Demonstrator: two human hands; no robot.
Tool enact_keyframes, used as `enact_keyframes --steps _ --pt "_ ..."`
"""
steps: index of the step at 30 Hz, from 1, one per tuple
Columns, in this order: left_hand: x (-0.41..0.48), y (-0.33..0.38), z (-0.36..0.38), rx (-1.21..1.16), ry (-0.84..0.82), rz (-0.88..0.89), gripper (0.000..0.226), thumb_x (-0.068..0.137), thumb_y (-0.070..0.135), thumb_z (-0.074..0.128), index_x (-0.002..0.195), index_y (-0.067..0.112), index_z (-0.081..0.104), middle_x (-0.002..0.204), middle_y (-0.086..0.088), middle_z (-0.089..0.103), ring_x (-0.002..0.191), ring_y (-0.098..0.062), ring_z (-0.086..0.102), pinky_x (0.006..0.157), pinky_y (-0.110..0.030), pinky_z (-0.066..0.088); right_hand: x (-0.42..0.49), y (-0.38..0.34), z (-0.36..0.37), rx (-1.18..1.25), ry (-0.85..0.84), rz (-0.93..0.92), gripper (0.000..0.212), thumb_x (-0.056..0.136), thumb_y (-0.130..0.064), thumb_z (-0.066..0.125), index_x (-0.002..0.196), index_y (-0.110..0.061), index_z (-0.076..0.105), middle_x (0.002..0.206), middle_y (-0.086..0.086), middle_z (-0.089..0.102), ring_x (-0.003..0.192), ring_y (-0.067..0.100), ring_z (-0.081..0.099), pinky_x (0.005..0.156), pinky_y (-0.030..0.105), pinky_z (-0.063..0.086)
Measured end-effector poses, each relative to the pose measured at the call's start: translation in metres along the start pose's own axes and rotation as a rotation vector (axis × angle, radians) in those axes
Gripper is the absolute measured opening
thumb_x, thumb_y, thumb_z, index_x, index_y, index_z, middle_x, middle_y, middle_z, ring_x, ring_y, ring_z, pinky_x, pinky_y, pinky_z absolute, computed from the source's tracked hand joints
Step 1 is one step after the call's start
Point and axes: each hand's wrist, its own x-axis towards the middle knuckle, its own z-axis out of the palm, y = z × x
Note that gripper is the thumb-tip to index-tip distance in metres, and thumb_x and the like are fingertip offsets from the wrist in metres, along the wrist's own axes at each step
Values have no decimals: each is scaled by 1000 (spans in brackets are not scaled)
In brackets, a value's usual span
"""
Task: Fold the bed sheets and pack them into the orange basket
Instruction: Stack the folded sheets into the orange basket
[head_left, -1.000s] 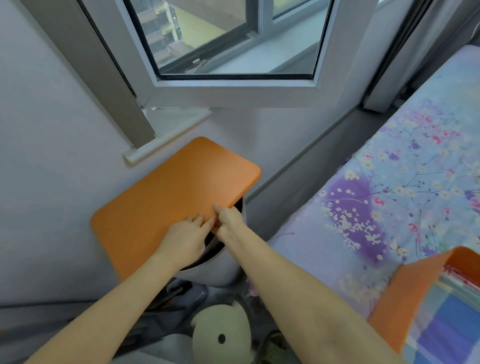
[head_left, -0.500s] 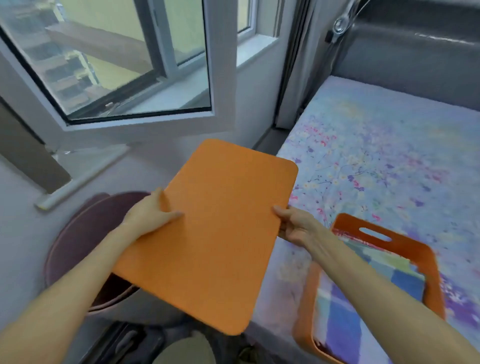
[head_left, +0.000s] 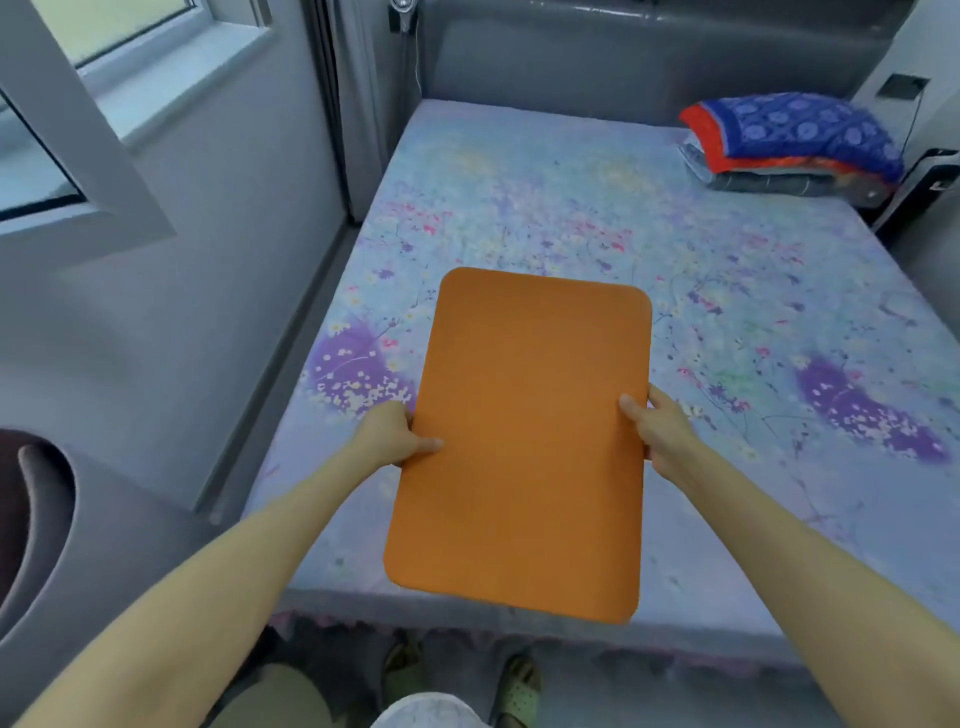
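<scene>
Two hands carry the orange panel (head_left: 524, 441), probably the basket lid. Your left hand (head_left: 392, 434) and right hand (head_left: 657, 426) each clamp one long edge, thumb on top and fingers beneath, which keeps it flat above the bed (head_left: 571, 208). The folded sheets (head_left: 789, 140) are stacked at the bed's far right corner. The basket is out of view.
</scene>
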Motion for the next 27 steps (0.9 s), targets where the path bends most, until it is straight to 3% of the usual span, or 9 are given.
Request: enact_keyframes --steps 4,7,9,12,17,22,24,27 --pt "-2 13 39 173 -10 -36 39 80 40 71 69 14 45 71 -4 54 79 -24 59 66 -34 47 14 38 -27 -70 7 38 44 99 -24 49 141 -17 40 136 5 53 119 28 54 89 40 45" --pt "0 10 55 246 6 -62 41 84 41 67 101 6 54 100 -11 60 101 -29 58 77 -34 45 22 48 -26 -101 -11 1 42 99 -23 48 140 -15 41 137 6 52 121 27 52 97 42 45" --pt "0 7 64 263 11 -94 51 88 39 63 121 3 48 118 -14 57 110 -31 55 85 -35 44 28 53 -20 -110 -15 1 43 99 -21 48 141 -13 41 138 5 50 122 25 50 100 39 43" --pt "2 3 72 215 -1 -127 54 91 35 60 129 1 41 127 -17 52 115 -33 52 88 -36 42 37 53 -12 -108 -20 14 41 100 -18 47 140 -13 41 135 6 51 110 21 52 91 31 42" --pt "20 -7 73 155 -11 -167 53 91 33 60 127 -1 40 126 -19 52 114 -34 52 88 -36 42 59 55 -1 -155 -18 62 41 100 -18 47 140 -13 42 136 7 50 119 25 51 95 32 42" --pt "36 -19 68 74 5 -197 40 88 33 65 104 1 48 113 -20 56 105 -35 54 81 -39 44 74 60 12 -210 -32 35 35 99 -18 49 133 -10 51 124 3 54 107 19 53 94 32 43" --pt "37 -25 68 65 5 -191 36 87 33 66 93 5 43 110 -21 57 102 -35 54 78 -38 44 83 69 12 -268 -5 15 33 94 -31 55 124 -18 59 126 5 56 107 22 57 97 41 46" --pt "43 -29 71 98 10 -179 35 87 33 66 93 5 46 107 -20 59 99 -34 56 73 -36 41 123 113 -1 -297 10 27 23 82 -43 58 97 -29 69 120 10 58 99 26 63 91 48 51"
